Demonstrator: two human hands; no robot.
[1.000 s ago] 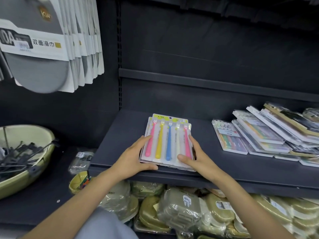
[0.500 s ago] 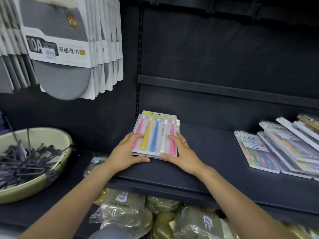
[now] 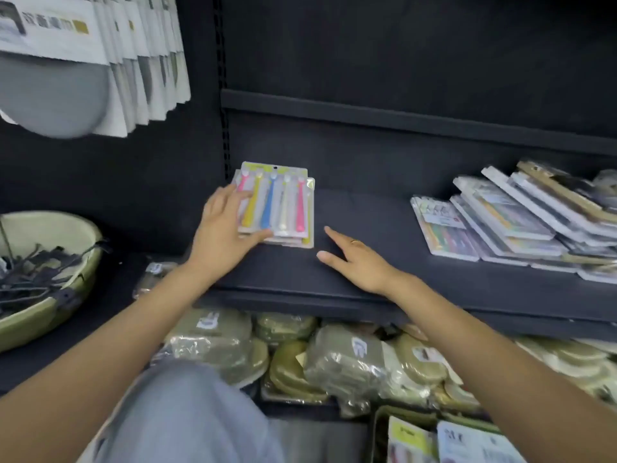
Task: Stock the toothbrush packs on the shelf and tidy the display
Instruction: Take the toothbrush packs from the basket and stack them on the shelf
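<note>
A small stack of toothbrush packs, each showing pink, yellow, blue, white and pink brushes, lies flat at the far left of the dark shelf. My left hand rests on the stack's left side, fingers over the top pack and thumb along its near edge. My right hand hovers just right of the stack with fingers spread, touching no pack. A leaning row of other toothbrush packs fills the shelf's right end.
Grey bath mitts hang at upper left. A green bowl with dark hooks sits on the left. Wrapped green items fill the lower shelf, and more toothbrush packs lie in a tray at the bottom right.
The stack has slid left to the shelf's end. My right hand has let go of it and drawn back to the right; my left hand stays on it.
</note>
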